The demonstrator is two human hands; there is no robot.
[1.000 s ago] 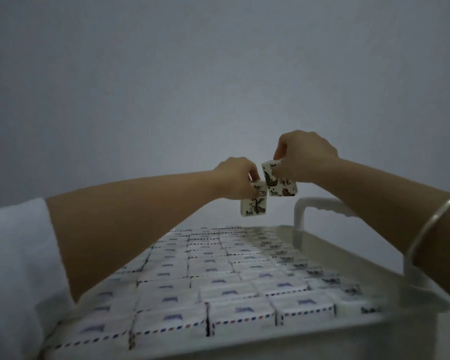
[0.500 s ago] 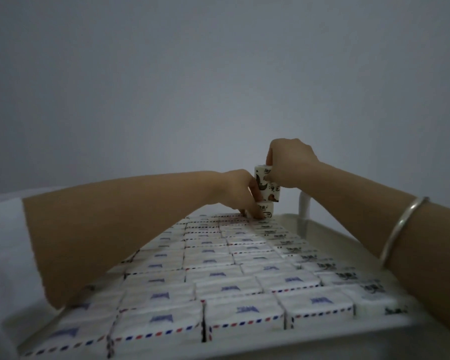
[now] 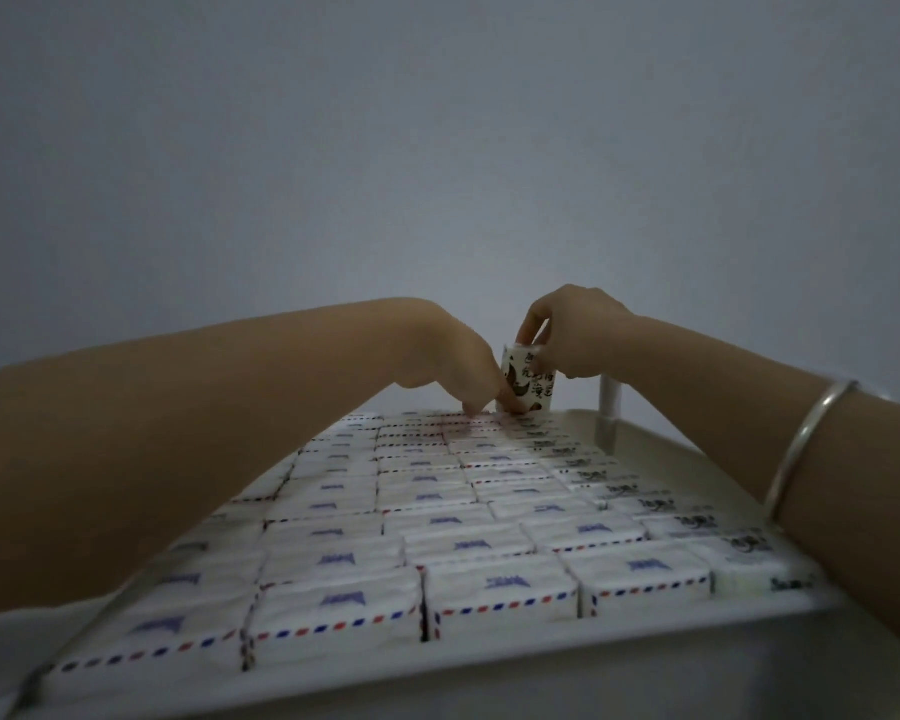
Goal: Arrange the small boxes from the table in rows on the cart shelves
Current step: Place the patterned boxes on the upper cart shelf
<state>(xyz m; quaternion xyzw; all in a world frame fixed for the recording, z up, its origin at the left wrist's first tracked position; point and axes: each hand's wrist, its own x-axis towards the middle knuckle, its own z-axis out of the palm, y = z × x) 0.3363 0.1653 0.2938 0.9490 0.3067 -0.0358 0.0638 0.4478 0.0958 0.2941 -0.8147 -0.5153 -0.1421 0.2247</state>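
Several small white boxes [image 3: 494,582] with blue marks and red-blue dashed edges fill the cart's top shelf [image 3: 645,662] in tight rows. At the far end my right hand [image 3: 572,330] pinches an upright white box with black drawings [image 3: 528,379], which stands on end above the back row. My left hand [image 3: 453,366] reaches down beside it, fingertips pressing on the boxes of the back row; whether it holds a box is hidden.
The cart's white handle post [image 3: 610,400] rises just right of the held box. A column of boxes with black print [image 3: 655,504] runs along the shelf's right side. A plain grey wall [image 3: 437,148] stands behind. A silver bangle [image 3: 801,449] is on my right wrist.
Both hands came down from above the cart to its far end. The box in my left hand has gone down into the back row; the right-hand box now stands upright there.
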